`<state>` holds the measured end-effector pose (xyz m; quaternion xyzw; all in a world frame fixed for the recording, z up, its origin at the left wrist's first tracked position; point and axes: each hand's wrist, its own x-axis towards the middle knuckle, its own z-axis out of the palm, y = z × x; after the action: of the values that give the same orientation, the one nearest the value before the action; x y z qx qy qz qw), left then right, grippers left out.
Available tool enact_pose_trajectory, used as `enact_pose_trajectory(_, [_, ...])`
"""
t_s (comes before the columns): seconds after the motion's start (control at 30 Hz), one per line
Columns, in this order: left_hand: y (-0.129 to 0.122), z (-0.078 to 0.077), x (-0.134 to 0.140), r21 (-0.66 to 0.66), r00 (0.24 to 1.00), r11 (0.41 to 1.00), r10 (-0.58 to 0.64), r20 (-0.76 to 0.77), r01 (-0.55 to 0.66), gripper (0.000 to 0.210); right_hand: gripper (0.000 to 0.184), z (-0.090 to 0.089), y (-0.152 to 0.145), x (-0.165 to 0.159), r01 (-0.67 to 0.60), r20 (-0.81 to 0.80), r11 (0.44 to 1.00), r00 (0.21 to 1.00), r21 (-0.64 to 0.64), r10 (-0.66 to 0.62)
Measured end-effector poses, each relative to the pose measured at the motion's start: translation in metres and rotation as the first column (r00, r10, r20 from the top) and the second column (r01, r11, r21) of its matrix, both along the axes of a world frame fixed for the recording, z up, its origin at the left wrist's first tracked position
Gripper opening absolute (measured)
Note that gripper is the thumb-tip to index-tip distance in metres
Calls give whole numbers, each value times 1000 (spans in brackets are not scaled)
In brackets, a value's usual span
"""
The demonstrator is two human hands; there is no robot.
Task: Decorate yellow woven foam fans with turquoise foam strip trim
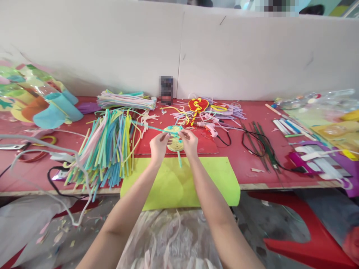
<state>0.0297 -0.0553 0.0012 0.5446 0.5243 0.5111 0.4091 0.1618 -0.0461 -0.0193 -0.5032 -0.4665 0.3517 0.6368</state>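
My left hand (pixel 158 146) pinches a teal pipe cleaner (pixel 153 128), whose free end sticks out to the left. The fingers of my right hand (pixel 189 143) are closed on the same pipe cleaner at its other end. Below and between both hands lies a round pale-yellow coiled pipe-cleaner disc (pixel 176 145) with teal pieces on its upper part. A teal stem (pixel 180 160) points from it towards me. It rests on a red board and reaches over a lime-green sheet (pixel 182 183). My fingertips hide parts of the disc.
A large bundle of coloured pipe cleaners (pixel 108 149) fans out at left, with another bundle (pixel 126 101) behind. A pink glue gun (pixel 209 128) and a red-and-yellow pipe-cleaner piece (pixel 198 106) lie right of centre. Cables, markers (pixel 288 127), scissors (pixel 14 147) and bottle crafts (pixel 56 108) line the sides.
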Motion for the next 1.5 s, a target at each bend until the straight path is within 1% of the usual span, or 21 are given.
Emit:
enact_pose_trajectory(0.1, [16, 4, -3, -12, 1000, 1000, 20, 19, -20, 25, 33, 0, -1, -2, 5, 57, 1000, 998, -1, -4])
enact_pose_trajectory(0.17, [24, 8, -3, -24, 1000, 1000, 4, 15, -3, 23, 32, 0, -2, -4, 6, 103, 1000, 995, 14, -7])
enact_pose_trajectory(0.23, [28, 12, -2, -34, 999, 999, -29, 44, 31, 23, 30, -1, -2, -5, 1, 139, 999, 990, 36, -6])
enact_pose_trajectory(0.3, [28, 17, 2, -43, 992, 997, -61, 114, 66, 23, 29, -2, -2, -6, 13, 161, 998, 987, 55, -21])
enact_pose_trajectory(0.37, [25, 22, 6, -72, 971, 992, -83, 226, 101, 26, 27, -3, -3, -6, 41, 185, 996, 981, 83, -56])
enact_pose_trajectory(0.47, [21, 29, 7, -165, 895, 967, -106, 434, 194, 27, 24, -2, -4, -4, 69, 266, 985, 958, 157, -109])
enact_pose_trajectory(0.53, [20, 32, 5, -225, 824, 930, -124, 552, 291, 19, 24, -2, -6, -3, 81, 326, 978, 935, 194, -142])
enact_pose_trajectory(0.6, [20, 34, 2, -284, 767, 884, -120, 630, 371, 10, 25, -3, -7, -1, 96, 367, 974, 915, 207, -168])
enact_pose_trajectory(0.63, [21, 34, 1, -310, 746, 862, -112, 656, 401, 9, 25, -3, -8, 0, 99, 380, 973, 908, 208, -174])
enact_pose_trajectory(0.7, [20, 36, 1, -351, 711, 837, -63, 700, 420, 11, 26, -4, -8, 2, 95, 399, 972, 900, 214, -176])
enact_pose_trajectory(0.83, [15, 42, 10, -428, 649, 821, 94, 755, 379, 16, 26, -6, -9, 2, 101, 443, 964, 873, 247, -205])
enact_pose_trajectory(0.97, [11, 51, 19, -466, 617, 814, 175, 768, 348, 18, 26, -7, -9, 0, 103, 489, 948, 837, 302, -247])
enact_pose_trajectory(1.07, [11, 56, 19, -446, 539, 799, 187, 821, 403, 20, 24, -6, -9, -1, 103, 479, 932, 835, 347, -271])
enact_pose_trajectory(1.13, [11, 56, 17, -405, 496, 788, 148, 856, 464, 19, 22, -5, -9, -1, 123, 447, 921, 846, 369, -292])
enact_pose_trajectory(1.17, [11, 54, 17, -380, 486, 785, 117, 866, 490, 18, 21, -5, -8, -2, 132, 424, 919, 856, 371, -295])
enact_pose_trajectory(1.23, [10, 49, 17, -325, 504, 799, 33, 863, 506, 13, 20, -5, -7, -3, 140, 361, 930, 894, 339, -266])
enact_pose_trajectory(1.27, [9, 45, 17, -298, 534, 816, -17, 845, 496, 9, 20, -5, -5, -3, 137, 318, 944, 919, 301, -235])
enact_pose_trajectory(1.3, [9, 40, 18, -276, 582, 840, -57, 811, 467, 6, 20, -6, -4, -4, 129, 265, 959, 944, 252, -196])
enact_pose_trajectory(1.33, [9, 34, 19, -258, 645, 872, -84, 760, 417, 10, 20, -7, -1, -4, 111, 204, 974, 967, 198, -152])
enact_pose_trajectory(1.43, [12, 18, 21, -198, 859, 958, -84, 505, 210, 21, 20, -12, 6, -5, 6, 21, 998, 1000, 56, -7])
enact_pose_trajectory(1.5, [15, 10, 19, -138, 942, 981, -87, 324, 138, 23, 20, -16, 11, -4, -58, -79, 998, 995, -5, 58])
